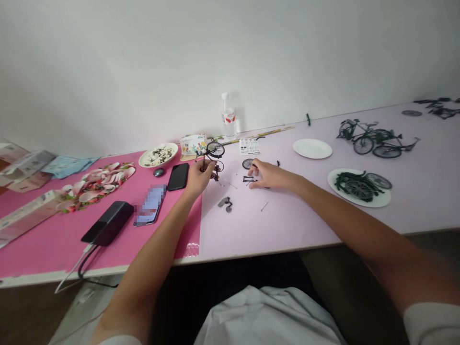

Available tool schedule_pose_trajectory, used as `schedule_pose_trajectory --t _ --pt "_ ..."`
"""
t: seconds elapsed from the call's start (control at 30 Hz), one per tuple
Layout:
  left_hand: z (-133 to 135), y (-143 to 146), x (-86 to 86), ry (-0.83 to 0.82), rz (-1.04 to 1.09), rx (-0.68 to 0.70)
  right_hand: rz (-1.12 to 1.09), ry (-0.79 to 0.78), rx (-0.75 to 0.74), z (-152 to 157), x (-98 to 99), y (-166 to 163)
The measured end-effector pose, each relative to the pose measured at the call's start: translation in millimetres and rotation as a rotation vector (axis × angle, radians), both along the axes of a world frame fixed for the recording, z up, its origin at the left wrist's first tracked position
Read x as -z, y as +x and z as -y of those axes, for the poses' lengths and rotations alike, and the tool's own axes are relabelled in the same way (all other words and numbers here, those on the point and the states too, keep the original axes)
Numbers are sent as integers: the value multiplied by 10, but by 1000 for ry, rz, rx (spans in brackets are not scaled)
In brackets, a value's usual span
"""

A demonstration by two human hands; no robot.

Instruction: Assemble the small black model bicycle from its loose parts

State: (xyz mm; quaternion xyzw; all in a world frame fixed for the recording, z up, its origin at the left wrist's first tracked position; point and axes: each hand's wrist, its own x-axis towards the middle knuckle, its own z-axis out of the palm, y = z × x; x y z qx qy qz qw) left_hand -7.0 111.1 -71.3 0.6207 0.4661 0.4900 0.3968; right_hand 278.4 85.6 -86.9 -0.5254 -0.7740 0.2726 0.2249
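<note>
My left hand (201, 177) is closed around a partly built miniature black bicycle (205, 155), held above the table with a spoked wheel (215, 149) at its top. My right hand (266, 174) is low over the table, thumb and fingers apart around a small black frame-like part (247, 179); whether they touch it I cannot tell. A loose spoked wheel (247, 164) lies just beyond those fingers. Between my hands and my body lie small dark grey parts (225, 203) and a thin pin-like piece (265, 206).
Miniature bicycles (377, 139) stand at the right, near a white plate (384, 199) of dark parts and another white plate (312, 148). A printed sheet (249, 146) and bottle (229, 120) are behind. Left are phones (178, 177), a black power bank (108, 223) and a bowl (143, 160).
</note>
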Motion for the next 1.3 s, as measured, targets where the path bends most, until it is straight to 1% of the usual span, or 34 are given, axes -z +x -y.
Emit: schedule_pose_trajectory --t 0.13,0.27,0.37,0.57,0.7,0.8,1.07,1.2,1.3 --pt "15 26 0 -16 2 8 -54 4 -63 6 72 -29" --pt "13 39 5 -18 6 15 -100 46 -88 25 65 -55" --pt "11 38 9 -17 -3 10 -125 103 -50 22 28 -64" --pt "27 30 15 8 -38 16 -169 319 67 -62 -28 22" --pt "40 31 24 35 -67 11 -166 381 114 -96 -50 93" --pt "45 39 26 29 -64 20 -149 338 104 -88 -48 104" --pt "40 48 24 15 -65 32 -96 158 6 -27 -14 42" --pt "51 50 26 16 -69 44 -54 100 44 -30 -65 98" --pt "57 31 28 43 -105 44 33 -21 23 -48 -113 202"
